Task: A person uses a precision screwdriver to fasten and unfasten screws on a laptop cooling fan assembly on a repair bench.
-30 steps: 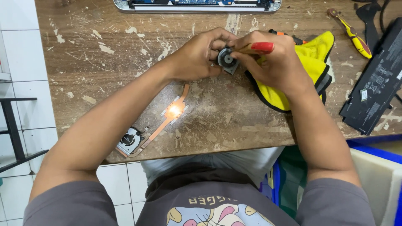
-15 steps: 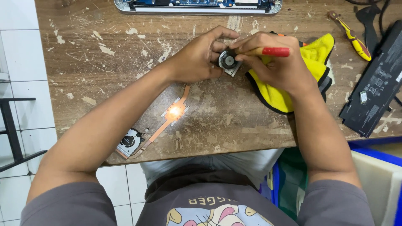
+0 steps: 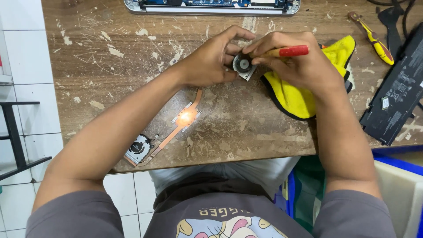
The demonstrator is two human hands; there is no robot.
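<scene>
My left hand (image 3: 210, 61) grips a small round cooling fan (image 3: 243, 66) in a grey frame, held just above the worn wooden table (image 3: 246, 128). My right hand (image 3: 299, 66) holds a thin tool with a red handle (image 3: 288, 51), its tip hidden at the fan's edge under my fingers. A yellow cloth with a black rim (image 3: 308, 83) lies under my right hand.
A copper heat pipe with a second fan (image 3: 165, 134) lies near the table's front left edge. An opened laptop base (image 3: 211, 5) sits at the far edge. A black battery pack (image 3: 396, 101) and a yellow-handled screwdriver (image 3: 372, 39) lie at right. A blue bin (image 3: 396, 161) stands below.
Both hands have stayed on the fan. The red-handled tool has turned slightly, now pointing more level to the right.
</scene>
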